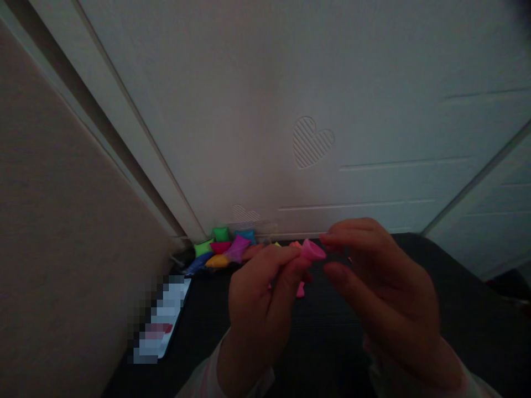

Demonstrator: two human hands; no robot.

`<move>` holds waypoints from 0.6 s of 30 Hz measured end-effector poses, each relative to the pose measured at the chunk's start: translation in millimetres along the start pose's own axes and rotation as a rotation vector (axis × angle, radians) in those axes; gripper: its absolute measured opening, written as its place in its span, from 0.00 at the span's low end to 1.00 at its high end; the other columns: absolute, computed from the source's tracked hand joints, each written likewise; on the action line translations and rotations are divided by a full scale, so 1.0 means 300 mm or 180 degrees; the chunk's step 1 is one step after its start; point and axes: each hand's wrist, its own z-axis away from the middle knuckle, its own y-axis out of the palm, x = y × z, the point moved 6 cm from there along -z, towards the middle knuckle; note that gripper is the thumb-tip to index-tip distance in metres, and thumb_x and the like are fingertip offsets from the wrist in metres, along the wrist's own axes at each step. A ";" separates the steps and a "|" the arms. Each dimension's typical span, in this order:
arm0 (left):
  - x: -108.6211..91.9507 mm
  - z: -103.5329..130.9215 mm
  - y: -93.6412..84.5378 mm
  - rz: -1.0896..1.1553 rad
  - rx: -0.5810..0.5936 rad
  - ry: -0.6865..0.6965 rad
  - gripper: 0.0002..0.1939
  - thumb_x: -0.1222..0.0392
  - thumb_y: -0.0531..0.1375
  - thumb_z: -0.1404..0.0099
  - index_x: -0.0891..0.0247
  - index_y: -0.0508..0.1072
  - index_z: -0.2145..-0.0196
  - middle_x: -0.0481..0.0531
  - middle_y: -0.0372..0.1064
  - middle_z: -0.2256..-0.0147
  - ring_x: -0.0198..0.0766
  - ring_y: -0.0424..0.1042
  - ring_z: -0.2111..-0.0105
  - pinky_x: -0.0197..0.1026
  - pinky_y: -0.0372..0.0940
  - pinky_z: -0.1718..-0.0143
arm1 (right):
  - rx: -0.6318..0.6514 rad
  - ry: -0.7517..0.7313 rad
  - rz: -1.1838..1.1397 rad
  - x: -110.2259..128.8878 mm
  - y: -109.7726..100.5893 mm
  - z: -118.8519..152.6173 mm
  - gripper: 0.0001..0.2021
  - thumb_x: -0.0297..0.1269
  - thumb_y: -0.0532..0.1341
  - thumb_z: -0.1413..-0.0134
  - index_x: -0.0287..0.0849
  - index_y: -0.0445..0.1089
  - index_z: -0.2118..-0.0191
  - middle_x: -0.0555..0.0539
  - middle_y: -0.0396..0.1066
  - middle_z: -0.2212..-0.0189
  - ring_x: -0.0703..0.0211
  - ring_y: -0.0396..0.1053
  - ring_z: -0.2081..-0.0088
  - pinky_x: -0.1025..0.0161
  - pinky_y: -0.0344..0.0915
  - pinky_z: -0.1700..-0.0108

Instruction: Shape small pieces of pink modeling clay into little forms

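A small pink cone-shaped piece (313, 250), hollow at its wide end and looking like modelling clay, is pinched between the thumb and forefinger of my left hand (265, 304). Its wide end points right. Just to the right of it is my right hand (385, 287), with thumb and forefinger apart and nothing between them. Behind my left hand, more pink pieces (300, 289) show in part on the dark table (332, 342); my fingers hide the rest of them.
Several colourful packets, among them a purple one (239, 247) and an orange one (217, 261), lie at the table's back left. A phone (166, 318) with a lit, blurred screen lies at the left edge. White panelling (249, 110) with embossed hearts rises behind the table.
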 end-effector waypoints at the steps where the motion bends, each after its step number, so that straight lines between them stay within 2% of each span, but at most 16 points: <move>1: 0.016 0.000 -0.002 0.0242 -0.0003 -0.0186 0.07 0.63 0.57 0.37 0.57 0.75 0.69 0.43 0.70 0.79 0.30 0.67 0.78 0.33 0.60 0.75 | -0.0027 0.0079 -0.0084 -0.006 -0.002 0.003 0.15 0.27 0.59 0.47 0.47 0.66 0.53 0.50 0.66 0.62 0.61 0.64 0.60 0.65 0.64 0.61; 3: 0.053 0.002 0.004 0.0884 0.0063 -0.0607 0.07 0.60 0.56 0.36 0.57 0.76 0.68 0.43 0.69 0.79 0.30 0.66 0.78 0.33 0.59 0.76 | -0.0060 0.0188 -0.0181 -0.015 -0.005 0.008 0.16 0.28 0.59 0.46 0.49 0.65 0.52 0.50 0.66 0.61 0.61 0.63 0.60 0.65 0.64 0.61; 7: 0.092 0.007 0.051 0.2224 0.0457 -0.1304 0.12 0.52 0.56 0.37 0.61 0.75 0.67 0.44 0.65 0.81 0.30 0.62 0.79 0.34 0.58 0.76 | -0.0011 0.0220 -0.0217 -0.016 -0.009 0.009 0.14 0.28 0.57 0.44 0.48 0.66 0.53 0.51 0.65 0.62 0.62 0.62 0.60 0.66 0.62 0.60; 11: 0.084 0.006 0.083 0.3162 0.0614 -0.1581 0.12 0.54 0.56 0.36 0.63 0.73 0.70 0.43 0.59 0.84 0.29 0.60 0.81 0.33 0.56 0.76 | 0.0056 0.0183 -0.0130 -0.012 -0.008 0.004 0.12 0.27 0.56 0.44 0.47 0.66 0.55 0.51 0.64 0.62 0.64 0.61 0.59 0.68 0.60 0.60; 14: 0.078 0.003 0.089 0.3532 0.0559 -0.1586 0.11 0.58 0.55 0.35 0.63 0.73 0.71 0.42 0.55 0.84 0.28 0.58 0.82 0.32 0.55 0.77 | 0.0026 0.0176 -0.0103 -0.014 -0.007 0.004 0.12 0.27 0.56 0.44 0.47 0.67 0.56 0.51 0.64 0.63 0.64 0.61 0.61 0.67 0.60 0.61; 18: 0.084 0.009 0.105 0.3438 0.0706 -0.1736 0.12 0.57 0.55 0.36 0.65 0.71 0.74 0.44 0.57 0.84 0.29 0.59 0.81 0.32 0.55 0.77 | 0.0008 0.0228 -0.0219 -0.022 0.000 0.007 0.14 0.28 0.58 0.44 0.49 0.65 0.53 0.51 0.65 0.61 0.63 0.62 0.60 0.67 0.61 0.60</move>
